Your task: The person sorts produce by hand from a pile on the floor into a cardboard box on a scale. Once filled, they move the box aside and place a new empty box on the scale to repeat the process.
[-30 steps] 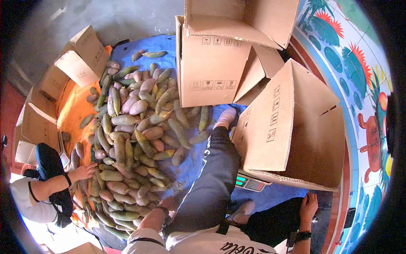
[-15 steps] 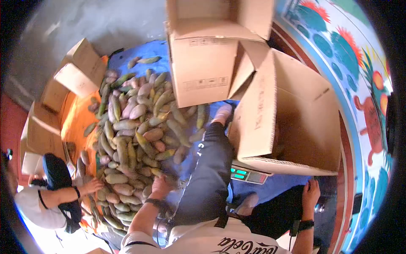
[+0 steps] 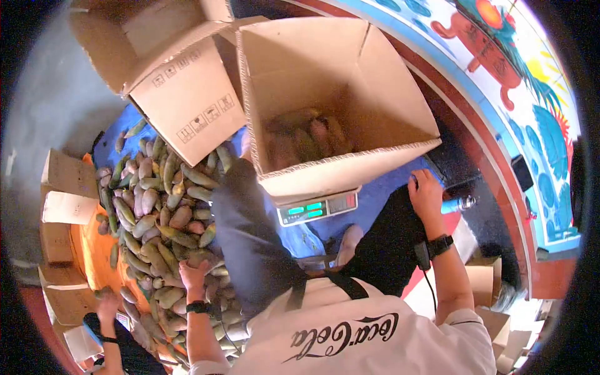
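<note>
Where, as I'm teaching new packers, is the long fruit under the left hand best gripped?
Around its thick middle, from above. The long fruit lies flat atop the pile, its upper side bare, so fingers of the left hand can likely wrap across its width.

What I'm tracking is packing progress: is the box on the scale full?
Partly filled: the box is open, with produce lying only at its bottom.

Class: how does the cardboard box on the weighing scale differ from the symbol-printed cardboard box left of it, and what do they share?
The box on the scale holds fruits; none show in the printed box. The box on the scale rests on a weighing scale; the printed box stands by the heap. The printed box's side bears black symbols; the box on the scale shows none. Both are brown cardboard, open-topped.
</note>
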Available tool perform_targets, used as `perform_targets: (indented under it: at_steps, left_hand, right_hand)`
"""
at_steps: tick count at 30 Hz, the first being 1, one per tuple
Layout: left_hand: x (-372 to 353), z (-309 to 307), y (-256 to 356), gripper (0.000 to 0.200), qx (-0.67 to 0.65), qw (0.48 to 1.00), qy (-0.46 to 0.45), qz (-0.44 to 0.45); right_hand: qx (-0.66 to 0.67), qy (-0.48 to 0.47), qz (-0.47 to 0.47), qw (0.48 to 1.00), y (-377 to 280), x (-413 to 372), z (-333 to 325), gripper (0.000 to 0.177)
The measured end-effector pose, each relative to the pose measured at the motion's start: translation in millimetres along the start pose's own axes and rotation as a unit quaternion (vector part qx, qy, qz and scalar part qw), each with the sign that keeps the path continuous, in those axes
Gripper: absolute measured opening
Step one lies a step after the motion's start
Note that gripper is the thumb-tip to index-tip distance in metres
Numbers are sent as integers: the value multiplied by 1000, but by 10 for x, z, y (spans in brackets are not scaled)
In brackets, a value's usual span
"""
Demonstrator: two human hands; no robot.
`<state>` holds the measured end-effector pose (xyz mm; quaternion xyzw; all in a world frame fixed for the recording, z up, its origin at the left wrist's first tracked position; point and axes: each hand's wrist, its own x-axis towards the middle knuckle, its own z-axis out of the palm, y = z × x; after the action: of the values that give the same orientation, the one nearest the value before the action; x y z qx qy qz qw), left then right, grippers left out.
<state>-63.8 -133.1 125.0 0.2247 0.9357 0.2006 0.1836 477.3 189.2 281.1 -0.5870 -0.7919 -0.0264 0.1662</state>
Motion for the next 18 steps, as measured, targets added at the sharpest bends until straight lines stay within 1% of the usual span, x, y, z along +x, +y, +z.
perform_targets:
  at_steps: [1,2,4,5,6,8,10,11,12,13,14,15,16,17,18]
  left_hand:
    - [-40,-13,-32,83,21,999,25,24]
    - [-90,-20,-65,83,26,999,20,26]
    - [-119,-51,-83,85,0,1000,15,-13]
    - [-30,29,-294,85,3,1000,15,-11]
    - [131,206,-667,85,7,1000,11,-19]
    - [69,217,-702,86,14,1000,4,-26]
    - [-37,211,-664,79,32,998,17,-52]
    - [7,262,-862,79,31,998,18,-47]
    - [111,374,-1266,75,38,999,2,-4]
    - [266,452,-1389,72,44,998,-14,43]
    - [-258,5,-339,65,-56,997,13,-51]
    - [-330,-25,-199,63,-139,988,73,8]
    - [-370,-127,-31,61,-119,990,71,11]
    - [-295,-117,-43,60,-226,970,75,42]
    - [-211,-106,-39,60,-329,939,74,72]
  right_hand:
    - [8,9,-6,1000,13,-4,-3,17]
    - [7,5,-1,1000,11,-26,-21,17]
    - [7,14,2,1000,-15,-14,-43,17]
    - [9,14,6,1000,-19,-6,-30,17]
    - [12,31,-6,999,-17,-11,-18,16]
    - [14,47,-14,999,-6,-44,-18,16]
    - [12,63,-21,998,-15,-25,-21,15]
    - [11,68,-18,997,-14,-23,-13,15]
    - [23,66,-25,997,0,-26,3,14]
    - [34,67,-29,997,16,-21,12,13]
    - [30,79,-19,996,17,-18,4,13]
    - [32,79,-25,996,1,-16,-3,13]
    - [35,79,-31,996,-7,-16,-4,12]
    - [34,94,-39,994,4,-16,24,12]
    - [29,103,-28,994,2,-12,33,12]
